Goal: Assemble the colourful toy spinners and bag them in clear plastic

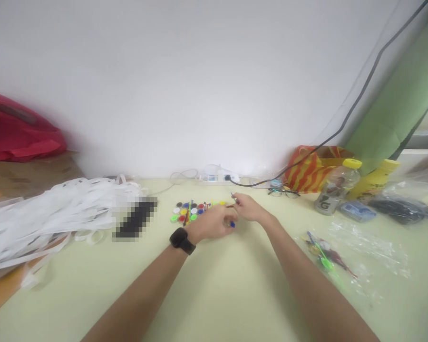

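Observation:
Both my hands meet over the pale yellow table (214, 294), just right of a cluster of small coloured round caps (190, 211). My left hand (214, 223), with a black watch on its wrist, is curled shut around a small blue piece at its fingertips. My right hand (248, 207) pinches a thin stick-like item whose tip points up and to the left. What exactly the thin item is cannot be made out.
A heap of white strips (46, 209) lies at the left, a pixelated dark object (134, 219) beside it. A power strip (214, 179), glasses (283, 192), a striped bag (310, 171), a bottle (333, 190) and plastic bags with coloured bits (328, 256) lie at the right.

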Motion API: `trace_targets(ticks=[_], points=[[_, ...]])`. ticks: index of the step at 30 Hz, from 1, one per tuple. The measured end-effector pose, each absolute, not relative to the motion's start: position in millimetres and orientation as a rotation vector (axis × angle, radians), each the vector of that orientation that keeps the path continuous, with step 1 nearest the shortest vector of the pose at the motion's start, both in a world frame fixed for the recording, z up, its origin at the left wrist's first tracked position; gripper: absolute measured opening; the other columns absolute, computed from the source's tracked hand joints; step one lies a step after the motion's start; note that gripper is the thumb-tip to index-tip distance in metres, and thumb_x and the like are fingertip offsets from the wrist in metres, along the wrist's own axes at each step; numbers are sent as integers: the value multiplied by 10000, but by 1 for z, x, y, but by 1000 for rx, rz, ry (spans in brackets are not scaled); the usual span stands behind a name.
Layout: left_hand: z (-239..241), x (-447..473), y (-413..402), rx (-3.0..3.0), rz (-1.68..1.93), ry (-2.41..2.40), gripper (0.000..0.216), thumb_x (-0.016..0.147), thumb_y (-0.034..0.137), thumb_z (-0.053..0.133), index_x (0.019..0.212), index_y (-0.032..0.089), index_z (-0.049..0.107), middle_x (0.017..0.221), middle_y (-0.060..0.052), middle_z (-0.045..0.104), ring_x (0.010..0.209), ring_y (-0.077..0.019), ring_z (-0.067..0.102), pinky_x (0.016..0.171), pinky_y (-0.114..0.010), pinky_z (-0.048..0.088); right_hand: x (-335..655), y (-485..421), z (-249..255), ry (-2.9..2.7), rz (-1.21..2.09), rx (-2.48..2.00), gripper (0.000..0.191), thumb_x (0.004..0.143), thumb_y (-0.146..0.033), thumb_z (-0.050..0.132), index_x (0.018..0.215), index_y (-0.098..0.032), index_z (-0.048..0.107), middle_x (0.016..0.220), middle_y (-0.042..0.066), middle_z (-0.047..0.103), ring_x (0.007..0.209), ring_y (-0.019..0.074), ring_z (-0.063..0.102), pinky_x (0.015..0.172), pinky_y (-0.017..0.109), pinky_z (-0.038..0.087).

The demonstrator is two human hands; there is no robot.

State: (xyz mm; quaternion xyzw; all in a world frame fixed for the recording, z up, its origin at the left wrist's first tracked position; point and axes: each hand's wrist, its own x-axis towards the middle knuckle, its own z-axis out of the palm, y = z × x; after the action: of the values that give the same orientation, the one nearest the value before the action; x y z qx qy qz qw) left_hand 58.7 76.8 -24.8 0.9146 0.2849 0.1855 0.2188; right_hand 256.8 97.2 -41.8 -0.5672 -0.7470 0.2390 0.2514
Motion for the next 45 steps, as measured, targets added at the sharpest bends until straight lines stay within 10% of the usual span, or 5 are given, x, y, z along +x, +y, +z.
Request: trace_targets(ticks=[6, 14, 31, 40, 45], points=[[-31, 49, 87, 2638, 512, 889, 75, 778, 233, 745, 850, 242, 767, 1132, -50, 722, 1066, -270, 635, 898, -370, 519, 252, 95, -56, -2138, 424, -1624, 376, 900, -155, 596, 1274, -161, 641, 1263, 142, 627, 1175, 266, 547, 977, 349, 393], [-44, 43, 96, 2747, 634, 930, 430, 933, 310, 673, 1353, 265, 591, 1412, -68, 600, 1367, -307, 455, 1150, -481, 382, 240, 90, -60, -2191, 208, -1757, 181, 961, -230, 567, 1100, -204, 681, 1169, 130, 686, 1186, 317, 510, 1005, 468, 291], [-53, 45, 100, 2773, 688, 985, 232, 980, 330, 601, 1176, 237, 682, 1378, -79, 625, 1376, -293, 460, 1153, -471, 382, 287, 105, -71, -1839, 222, -2014, 327, 951, -255, 574, 1233, -105, 642, 1235, 239, 602, 1175, 355, 562, 956, 417, 414], [-17, 42, 89, 2619, 426, 1104, 205, 798, 356, 721, 660, 211, 680, 703, -27, 676, 666, -203, 623, 620, -330, 439, 279, 113, -75, -1984, 445, -1788, 358, 825, -26, 576, 1146, -144, 683, 1050, 99, 695, 972, 197, 649, 842, 267, 464], [-8, 44, 83, 2608, 290, 1013, 60, 709, 274, 747, 669, 232, 731, 667, -2, 705, 613, -189, 632, 572, -296, 386, 277, 110, -70, -2031, 553, -1709, 419, 773, 14, 566, 1139, -159, 672, 934, 48, 698, 795, 156, 642, 705, 221, 458]])
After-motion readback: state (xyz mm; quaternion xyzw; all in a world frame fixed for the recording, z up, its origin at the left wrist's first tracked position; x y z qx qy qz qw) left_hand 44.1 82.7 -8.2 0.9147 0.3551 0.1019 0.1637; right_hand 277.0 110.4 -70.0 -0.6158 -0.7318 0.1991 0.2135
